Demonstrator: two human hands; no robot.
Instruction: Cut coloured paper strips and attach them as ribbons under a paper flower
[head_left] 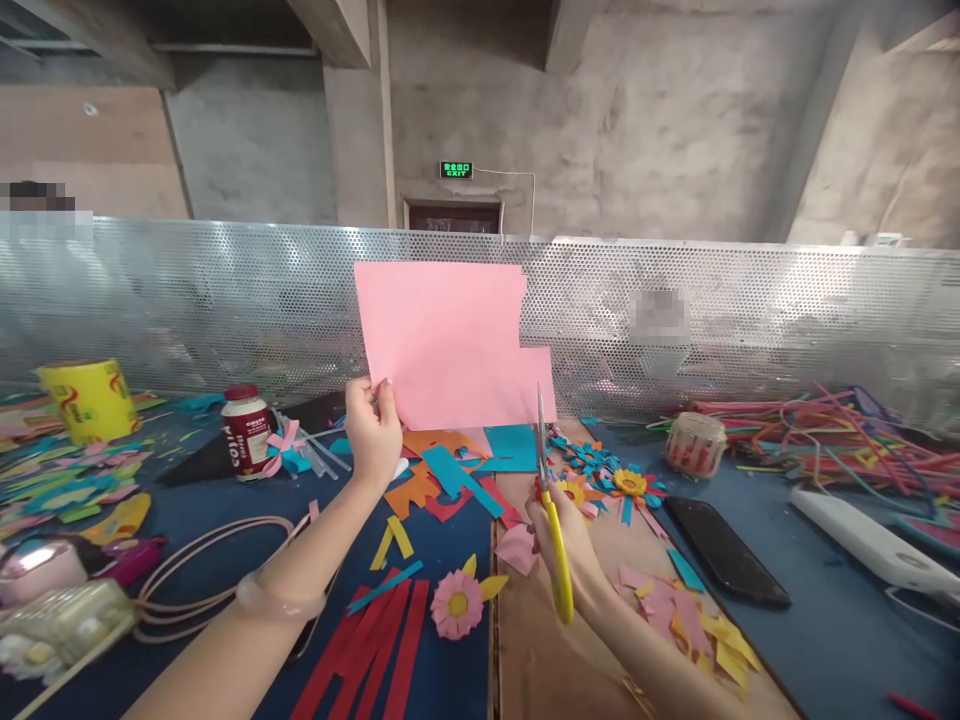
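Note:
My left hand [373, 432] pinches the lower left corner of a pink paper sheet [450, 340] and holds it upright above the table. A step is cut out of the sheet's right side. My right hand [562, 545] grips yellow-handled scissors [551, 515], blades pointing up at the sheet's lower right edge. Below lie a pink paper flower [457, 603], red paper strips [375, 645] and orange and blue scraps [442, 475].
A perforated metal screen [750, 310] runs along the table's far side. On the left stand a small bottle [247, 430] and a yellow tape roll [90, 400]. A black phone [726, 550], a white device [870, 540], a jar [695, 443] and coloured strips [825, 430] lie on the right.

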